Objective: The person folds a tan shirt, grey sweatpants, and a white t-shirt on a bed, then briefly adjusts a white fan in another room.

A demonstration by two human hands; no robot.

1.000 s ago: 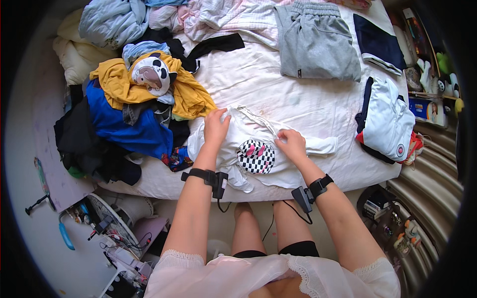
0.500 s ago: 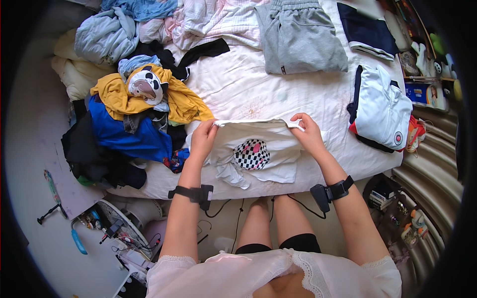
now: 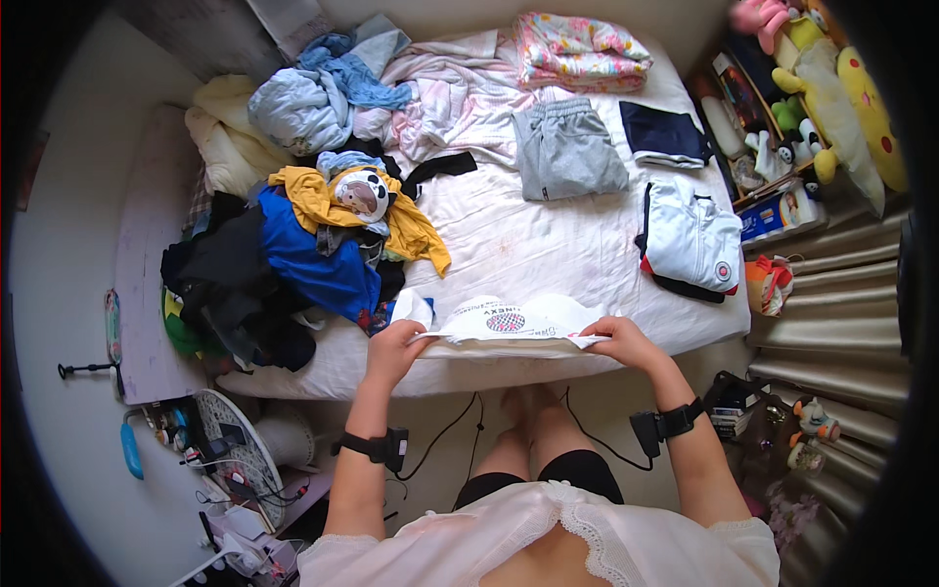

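Note:
A white T-shirt [image 3: 548,315] with a checkered round print stretches between my two hands at the bed's near edge. My left hand [image 3: 393,350] is closed on one end of its near edge, and my right hand [image 3: 622,342] pinches the other end. The far part of the shirt rests on the white bed sheet [image 3: 479,249]. Left of it lies a heap of loose clothes, with a yellow top [image 3: 416,230] bearing a panda print, a blue garment [image 3: 318,259] and black clothes [image 3: 225,284].
Folded grey trousers [image 3: 567,152], a folded navy garment [image 3: 665,134] and a folded white jacket [image 3: 691,235] lie on the bed's right side. A flowered quilt [image 3: 582,51] sits at the far end. A round white table [image 3: 220,430] stands at lower left, and curtains [image 3: 831,333] hang at right.
My hands have drawn the shirt's held edge toward me, and its fabric now extends away from me instead of hanging toward me. The view has tilted up, showing more of the room.

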